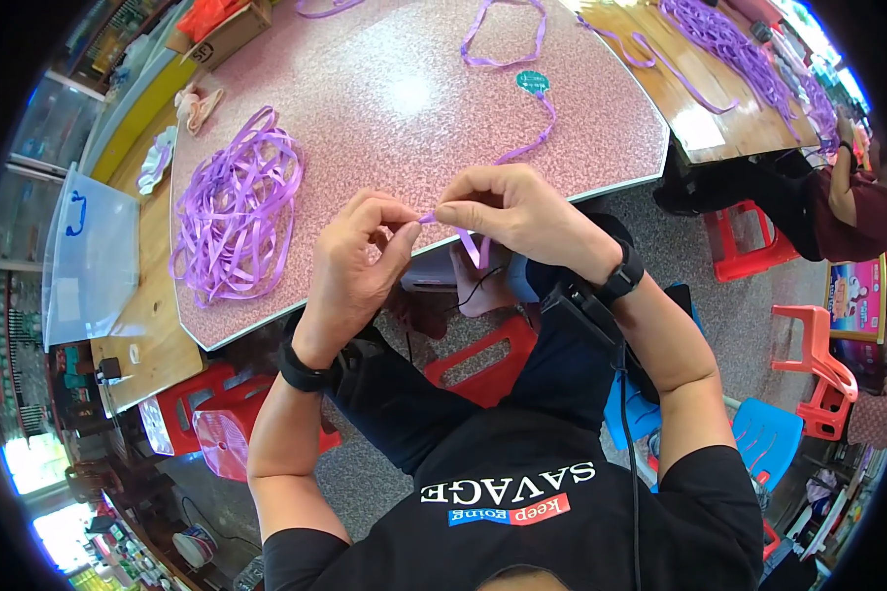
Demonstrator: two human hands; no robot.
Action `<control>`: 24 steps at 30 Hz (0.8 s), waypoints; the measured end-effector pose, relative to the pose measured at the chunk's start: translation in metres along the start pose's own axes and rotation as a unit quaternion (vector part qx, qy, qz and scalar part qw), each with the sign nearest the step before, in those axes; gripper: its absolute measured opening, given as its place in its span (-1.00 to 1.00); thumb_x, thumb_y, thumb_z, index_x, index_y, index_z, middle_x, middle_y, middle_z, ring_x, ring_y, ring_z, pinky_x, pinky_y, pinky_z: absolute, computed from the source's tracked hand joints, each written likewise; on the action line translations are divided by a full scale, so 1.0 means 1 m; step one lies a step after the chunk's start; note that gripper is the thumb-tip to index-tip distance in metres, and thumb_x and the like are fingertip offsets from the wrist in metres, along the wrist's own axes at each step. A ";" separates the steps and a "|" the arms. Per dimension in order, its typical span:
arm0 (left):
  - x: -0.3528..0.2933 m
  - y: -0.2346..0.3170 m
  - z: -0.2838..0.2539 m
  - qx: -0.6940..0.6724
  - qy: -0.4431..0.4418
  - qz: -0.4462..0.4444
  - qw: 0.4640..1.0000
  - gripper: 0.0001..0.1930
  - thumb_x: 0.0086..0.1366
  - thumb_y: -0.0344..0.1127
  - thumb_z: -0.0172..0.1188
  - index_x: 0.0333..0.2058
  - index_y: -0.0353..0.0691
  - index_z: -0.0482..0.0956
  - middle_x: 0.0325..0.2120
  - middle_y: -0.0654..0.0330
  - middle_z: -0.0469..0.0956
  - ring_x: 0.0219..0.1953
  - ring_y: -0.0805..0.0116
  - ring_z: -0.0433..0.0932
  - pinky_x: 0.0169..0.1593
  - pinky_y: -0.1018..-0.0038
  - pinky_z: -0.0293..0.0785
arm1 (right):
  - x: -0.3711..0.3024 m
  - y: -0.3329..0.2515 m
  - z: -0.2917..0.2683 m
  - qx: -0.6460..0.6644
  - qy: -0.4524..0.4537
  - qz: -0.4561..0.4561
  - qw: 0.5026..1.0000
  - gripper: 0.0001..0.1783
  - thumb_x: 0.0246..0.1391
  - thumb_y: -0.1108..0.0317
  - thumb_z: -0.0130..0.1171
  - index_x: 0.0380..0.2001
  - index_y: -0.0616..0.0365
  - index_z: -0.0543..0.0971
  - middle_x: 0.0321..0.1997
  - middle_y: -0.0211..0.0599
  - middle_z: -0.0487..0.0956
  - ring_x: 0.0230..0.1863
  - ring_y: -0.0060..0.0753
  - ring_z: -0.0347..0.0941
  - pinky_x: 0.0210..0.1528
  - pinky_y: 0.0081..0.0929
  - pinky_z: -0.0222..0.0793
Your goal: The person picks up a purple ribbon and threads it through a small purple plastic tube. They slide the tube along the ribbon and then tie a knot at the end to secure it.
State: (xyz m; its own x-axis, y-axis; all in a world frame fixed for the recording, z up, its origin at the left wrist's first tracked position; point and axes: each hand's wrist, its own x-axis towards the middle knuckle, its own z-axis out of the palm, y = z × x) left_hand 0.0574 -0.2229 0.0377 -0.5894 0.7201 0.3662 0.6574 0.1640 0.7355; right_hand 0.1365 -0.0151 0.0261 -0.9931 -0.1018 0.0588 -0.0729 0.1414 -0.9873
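Between my two hands, just off the near edge of the pink speckled table (365,128), is a purple ribbon (477,250). My left hand (358,258) pinches it between thumb and fingertips. The thumb and index finger of my right hand (517,215) close on the same ribbon right beside them, and a loop hangs down below. The exact shape at the pinched spot is too small to make out. Beyond my right hand, a purple strap (534,141) lies on the table with a round green tag (532,82) at its end.
A tangled heap of purple ribbons (237,212) lies at the table's left. One ribbon loop (466,49) rests at the far side. More ribbons (724,44) cover a wooden table at right, where another person (852,202) sits. Red stools (818,364) and a blue chair (767,433) stand around.
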 end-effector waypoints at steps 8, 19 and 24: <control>0.000 0.011 -0.008 -0.501 -0.014 -0.211 0.840 -0.93 0.38 -0.40 0.12 -0.22 -0.23 0.52 -0.22 0.05 0.62 -0.29 0.48 0.54 -0.28 0.62 0.41 | 0.000 -0.011 0.011 0.073 0.144 -0.079 0.984 -0.83 0.22 0.35 0.23 -0.25 0.25 0.61 -0.39 -0.50 0.57 -0.40 -0.79 0.42 -0.39 -0.75 0.36; 0.016 0.009 0.019 0.040 0.135 0.093 0.986 -0.86 0.24 -0.56 0.22 -0.21 -0.37 0.56 -0.13 0.05 0.61 -0.18 0.23 0.61 -0.12 0.45 0.53 | 0.008 -0.005 0.030 0.121 0.238 -0.112 0.957 -0.82 0.24 0.34 0.21 -0.23 0.25 0.62 -0.42 -0.55 0.55 -0.46 -0.89 0.28 -0.47 -0.84 0.14; 0.021 0.008 0.017 0.219 0.118 0.241 0.938 -0.80 0.10 -0.62 0.26 -0.27 -0.34 0.55 -0.23 0.05 0.60 -0.19 0.05 0.58 -0.15 0.28 0.53 | 0.011 -0.018 0.013 0.158 0.161 0.086 0.970 -0.78 0.21 0.24 0.26 -0.27 0.18 0.62 -0.53 -0.65 0.43 -0.57 -0.89 0.19 -0.58 -0.81 0.07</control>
State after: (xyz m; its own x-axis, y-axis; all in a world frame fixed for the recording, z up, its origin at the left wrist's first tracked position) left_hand 0.0584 -0.1944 0.0418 -0.2269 0.6208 0.7504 0.9738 0.1558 0.1655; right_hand 0.1277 -0.0318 0.0424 -0.9693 0.2160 -0.1174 0.0773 -0.1854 -0.9796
